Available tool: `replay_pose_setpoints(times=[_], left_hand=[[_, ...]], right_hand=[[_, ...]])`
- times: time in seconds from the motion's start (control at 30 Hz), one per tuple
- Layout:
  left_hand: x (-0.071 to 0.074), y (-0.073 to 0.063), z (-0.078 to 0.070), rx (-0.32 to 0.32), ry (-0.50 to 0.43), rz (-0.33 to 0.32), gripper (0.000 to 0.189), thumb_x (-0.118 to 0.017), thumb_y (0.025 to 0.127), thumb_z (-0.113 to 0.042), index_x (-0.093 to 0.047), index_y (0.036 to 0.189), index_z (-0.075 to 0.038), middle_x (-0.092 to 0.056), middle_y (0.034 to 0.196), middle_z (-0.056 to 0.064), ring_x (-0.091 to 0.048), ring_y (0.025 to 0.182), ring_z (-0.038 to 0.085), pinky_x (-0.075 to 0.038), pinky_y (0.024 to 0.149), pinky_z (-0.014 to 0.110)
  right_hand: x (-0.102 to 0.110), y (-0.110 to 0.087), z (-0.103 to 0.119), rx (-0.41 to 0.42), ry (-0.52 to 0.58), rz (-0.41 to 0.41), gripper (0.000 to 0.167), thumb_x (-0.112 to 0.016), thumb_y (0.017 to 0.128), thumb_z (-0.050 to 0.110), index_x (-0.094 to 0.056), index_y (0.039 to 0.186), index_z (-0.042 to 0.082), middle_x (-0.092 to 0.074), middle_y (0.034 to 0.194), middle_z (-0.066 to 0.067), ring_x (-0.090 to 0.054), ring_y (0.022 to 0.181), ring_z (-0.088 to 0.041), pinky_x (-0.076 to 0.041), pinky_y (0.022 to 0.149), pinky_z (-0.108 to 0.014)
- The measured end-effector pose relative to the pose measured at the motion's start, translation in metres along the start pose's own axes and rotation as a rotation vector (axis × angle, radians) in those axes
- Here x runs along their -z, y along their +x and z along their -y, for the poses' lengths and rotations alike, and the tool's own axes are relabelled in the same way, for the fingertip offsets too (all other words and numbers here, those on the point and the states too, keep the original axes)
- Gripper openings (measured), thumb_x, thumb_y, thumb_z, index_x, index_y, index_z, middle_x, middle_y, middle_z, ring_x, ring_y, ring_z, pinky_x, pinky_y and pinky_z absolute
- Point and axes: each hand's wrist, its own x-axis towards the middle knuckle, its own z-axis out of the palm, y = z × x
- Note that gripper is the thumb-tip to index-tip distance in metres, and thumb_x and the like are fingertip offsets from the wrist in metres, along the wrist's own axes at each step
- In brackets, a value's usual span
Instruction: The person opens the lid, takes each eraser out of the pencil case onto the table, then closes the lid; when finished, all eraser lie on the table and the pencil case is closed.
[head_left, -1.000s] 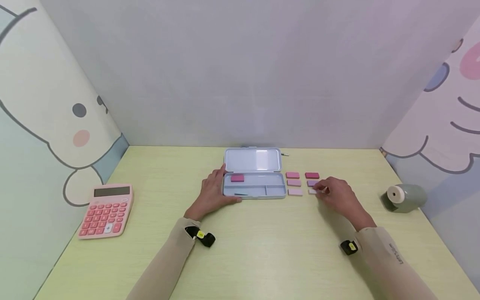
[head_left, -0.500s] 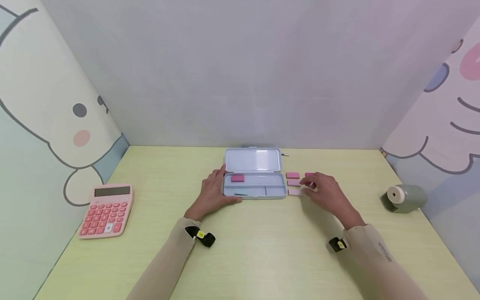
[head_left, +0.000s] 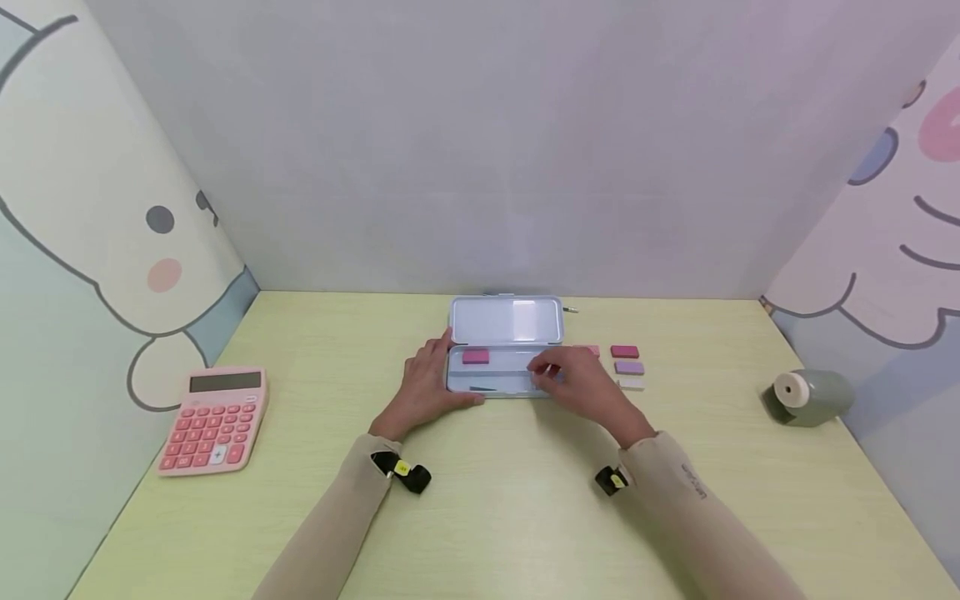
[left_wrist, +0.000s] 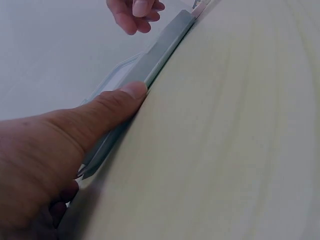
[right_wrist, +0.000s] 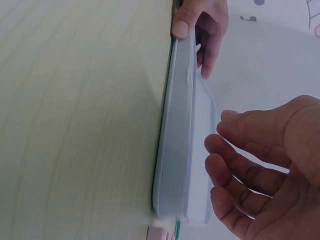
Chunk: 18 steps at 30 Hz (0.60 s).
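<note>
Pencil case [head_left: 510, 360] is gripped by left hand [head_left: 424, 383]; right wrist view, unlike head, shows right hand [right_wrist: 281, 184] cupped, empty.

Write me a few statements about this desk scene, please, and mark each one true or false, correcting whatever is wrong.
1. The left hand holds the left end of the pencil case. True.
2. The pencil case is shut. False: its lid is open.
3. The right hand is over the right part of the pencil case. True.
4. Nothing pink lies to the left of the left hand. False: a pink calculator lies there.
5. A pink block shows inside the pencil case. True.
</note>
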Motion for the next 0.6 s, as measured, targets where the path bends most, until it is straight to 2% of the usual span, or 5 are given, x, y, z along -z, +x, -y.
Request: replay_pose_setpoints(times=[0.33,0.6], left_hand=[[-0.001,0.002,0.000,0.005,0.001,0.005,0.132,-0.093,0.078,-0.056,-0.013,0.174,-0.012,-0.041,0.165,0.018,-0.042,0.148,0.039,-0.028,0.127,0.061],[-0.001,0.000,0.000,0.009,-0.001,-0.002,0.131,-0.093,0.078,-0.054,-0.013,0.174,-0.012,-0.040,0.166,0.017,-0.041,0.148,0.039,-0.028,0.127,0.061]], right_hand=[[-0.023,0.019,0.018,0.066,0.011,0.030,0.015,-0.074,0.099,0.009,-0.082,0.111,0.006,-0.081,0.103,-0.005,-0.069,0.090,-0.015,-0.058,0.083,-0.033],[-0.032,0.028,0.028,0.065,-0.001,0.079,0.016,-0.075,0.098,0.009,-0.083,0.111,0.004,-0.082,0.100,-0.006,-0.069,0.087,-0.013,-0.059,0.080,-0.030]])
